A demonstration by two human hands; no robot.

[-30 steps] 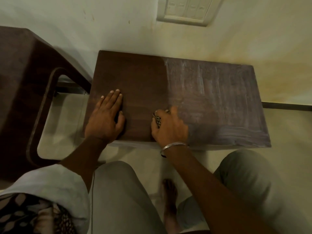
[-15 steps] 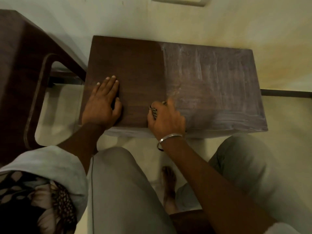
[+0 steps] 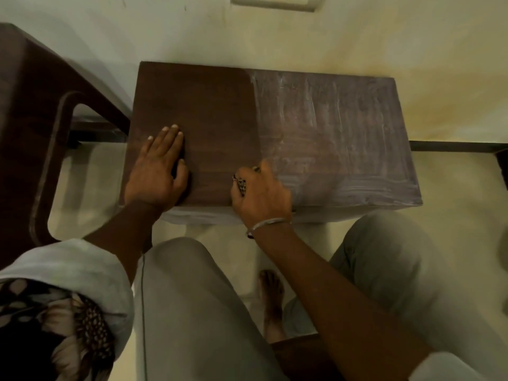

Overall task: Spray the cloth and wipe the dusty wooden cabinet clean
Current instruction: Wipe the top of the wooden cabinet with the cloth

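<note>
The wooden cabinet (image 3: 220,105) stands against the wall, seen from above. Its left half is dark and clean, its right half is covered in streaky grey dust. My left hand (image 3: 156,171) lies flat on the clean left part, fingers straight. My right hand (image 3: 262,195) sits near the front edge, right at the line between clean and dusty wood. It grips a small patterned cloth (image 3: 241,184), of which only a corner shows between the fingers. No spray bottle is in view.
A dark brown chair or stool (image 3: 41,119) stands close to the cabinet's left side. A white switch plate (image 3: 275,2) is on the wall above. My knees in grey trousers (image 3: 192,312) and a bare foot (image 3: 270,295) are just before the cabinet, on pale floor.
Both hands stay in about the same spots on the cabinet top. The view has shifted slightly; the clean and dusty areas look unchanged.
</note>
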